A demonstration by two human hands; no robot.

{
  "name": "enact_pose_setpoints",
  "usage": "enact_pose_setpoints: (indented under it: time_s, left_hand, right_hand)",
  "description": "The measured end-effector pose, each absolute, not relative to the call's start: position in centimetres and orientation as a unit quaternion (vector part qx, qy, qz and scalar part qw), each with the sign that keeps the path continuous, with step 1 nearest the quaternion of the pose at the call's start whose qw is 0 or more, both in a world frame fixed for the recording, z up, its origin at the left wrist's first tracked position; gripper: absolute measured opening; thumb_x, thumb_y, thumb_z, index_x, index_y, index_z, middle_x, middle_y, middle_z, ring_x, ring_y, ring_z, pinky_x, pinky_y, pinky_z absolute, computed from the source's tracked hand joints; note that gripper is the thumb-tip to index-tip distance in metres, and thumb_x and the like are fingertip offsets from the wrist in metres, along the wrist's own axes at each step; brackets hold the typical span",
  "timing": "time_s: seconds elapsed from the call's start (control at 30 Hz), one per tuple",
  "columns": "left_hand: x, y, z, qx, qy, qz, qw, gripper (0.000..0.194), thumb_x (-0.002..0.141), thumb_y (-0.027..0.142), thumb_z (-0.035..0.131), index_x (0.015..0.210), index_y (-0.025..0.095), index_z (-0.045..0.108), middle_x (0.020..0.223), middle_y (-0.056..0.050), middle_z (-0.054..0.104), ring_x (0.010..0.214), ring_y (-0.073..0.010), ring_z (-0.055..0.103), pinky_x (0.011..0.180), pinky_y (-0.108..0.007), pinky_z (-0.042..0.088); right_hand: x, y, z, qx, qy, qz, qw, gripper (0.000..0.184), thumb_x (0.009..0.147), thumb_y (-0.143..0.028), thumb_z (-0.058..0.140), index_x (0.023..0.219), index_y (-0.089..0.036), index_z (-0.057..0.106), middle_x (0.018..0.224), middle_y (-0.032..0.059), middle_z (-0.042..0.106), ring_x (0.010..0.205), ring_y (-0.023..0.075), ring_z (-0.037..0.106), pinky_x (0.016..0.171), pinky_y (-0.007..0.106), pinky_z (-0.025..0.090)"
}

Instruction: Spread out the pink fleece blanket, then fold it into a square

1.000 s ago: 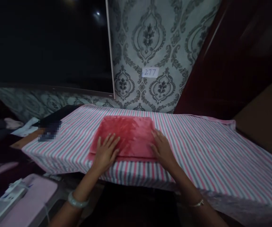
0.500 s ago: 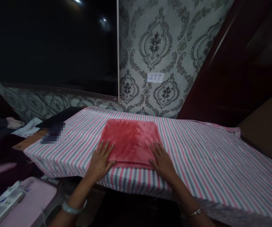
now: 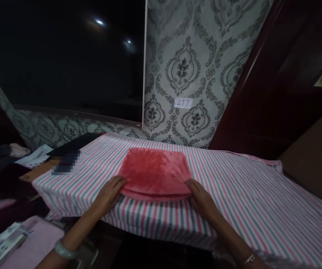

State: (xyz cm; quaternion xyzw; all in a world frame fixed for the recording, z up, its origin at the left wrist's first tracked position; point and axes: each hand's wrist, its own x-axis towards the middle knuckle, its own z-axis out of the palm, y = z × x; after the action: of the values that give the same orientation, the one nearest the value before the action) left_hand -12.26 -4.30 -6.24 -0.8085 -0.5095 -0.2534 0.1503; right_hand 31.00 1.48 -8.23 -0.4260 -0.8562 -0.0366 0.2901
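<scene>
A red plush cloth lies folded in a rough rectangle near the front edge of the table. Its front edge shows two layers, one a little above the other. At its left front corner, my left hand pinches the plush edge between thumb and fingers. The opposite corner is gripped by my right hand, with the thumb hidden under the fabric. Beneath it spreads a pink, grey and white striped tablecloth.
A large dark television screen stands behind on the left. On the patterned wall is a paper label reading 277. A dark flat item rests at the table's left end. A pink stool-like surface sits low at left.
My hands have gone from lying flat on the plush cloth to gripping its two front corners. They have moved outward, and the cloth's front edge now looks curved. The view has tilted up slightly.
</scene>
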Motion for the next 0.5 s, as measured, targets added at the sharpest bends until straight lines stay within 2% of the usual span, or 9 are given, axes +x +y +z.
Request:
enact_pose_setpoints:
  time_s: [0.13, 0.33, 0.4, 0.5]
  left_hand:
    - [-11.9, -2.8, 1.6, -0.769, -0.532, -0.322, 0.148, 0.045, 0.081, 0.017, 0.045, 0.119, 0.018, 0.067, 0.115, -0.011, 0.072, 0.11, -0.0269, 0.065, 0.098, -0.043, 0.05]
    - [-10.9, -1.1, 14.9, -0.702, -0.54, -0.46, 0.06, 0.042, 0.081, 0.036, 0.052, 0.116, 0.02, 0.067, 0.115, -0.004, 0.072, 0.108, -0.0245, 0.065, 0.1, -0.038, 0.049]
    - [-10.6, 0.0, 17.2, -0.678, -0.535, -0.503, 0.019, 0.045, 0.079, 0.039, 0.056, 0.117, 0.019, 0.067, 0.114, -0.005, 0.072, 0.106, -0.0239, 0.065, 0.098, -0.038, 0.051]
    - [-10.3, 3.0, 18.1, -0.664, -0.536, -0.52, -0.044, 0.05, 0.076, 0.037, 0.06, 0.122, 0.017, 0.065, 0.116, -0.007, 0.072, 0.104, -0.0233, 0.066, 0.095, -0.036, 0.053]
  right_hand:
    - [30.6, 2.4, -0.4, -0.428, -0.815, -0.056, 0.385, 0.048, 0.081, -0.015, 0.043, 0.125, -0.02, 0.062, 0.117, 0.0113, 0.069, 0.112, 0.0276, 0.063, 0.101, 0.046, 0.052]
    - [31.2, 2.8, 11.9, -0.43, -0.737, -0.055, 0.519, 0.041, 0.085, -0.032, 0.051, 0.123, -0.022, 0.063, 0.122, 0.0088, 0.068, 0.113, 0.0279, 0.063, 0.103, 0.044, 0.047]
    - [31.8, 3.7, 14.0, -0.43, -0.711, -0.034, 0.556, 0.042, 0.084, -0.039, 0.055, 0.122, -0.021, 0.064, 0.121, 0.0081, 0.068, 0.11, 0.0264, 0.064, 0.1, 0.042, 0.049]
    - [32.5, 6.5, 14.6, -0.441, -0.696, 0.032, 0.566, 0.048, 0.081, -0.045, 0.061, 0.119, -0.017, 0.067, 0.116, 0.0091, 0.071, 0.1, 0.025, 0.066, 0.093, 0.04, 0.052]
